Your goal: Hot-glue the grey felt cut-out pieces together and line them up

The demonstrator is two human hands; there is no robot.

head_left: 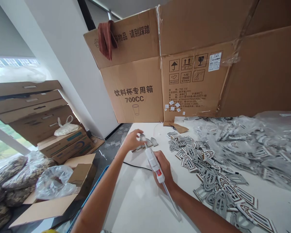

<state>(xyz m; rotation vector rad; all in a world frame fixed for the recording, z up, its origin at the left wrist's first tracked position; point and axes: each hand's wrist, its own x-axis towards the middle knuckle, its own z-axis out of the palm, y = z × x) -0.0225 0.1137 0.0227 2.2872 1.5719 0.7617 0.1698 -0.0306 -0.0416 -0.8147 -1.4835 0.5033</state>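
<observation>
My right hand (164, 166) is wrapped round a white hot glue gun (154, 163) with a red patch on its side. A long translucent glue stick (171, 200) sticks out of its rear, toward me. The nozzle points away and to the left, close to the fingertips of my left hand (134, 140). Those fingers are curled in a pinch around something small and pale that I cannot make out. Just beyond the nozzle, a few small grey-and-white cut-out pieces (153, 141) lie on the white table (131, 194).
Many arch-shaped grey and white cut-outs (208, 174) are heaped on the right, beside plastic-bagged ones (247, 139). Cardboard sheets (135, 74) stand behind the table. A black cord (137, 166) crosses the tabletop. An open carton (84, 174) sits on the floor at left.
</observation>
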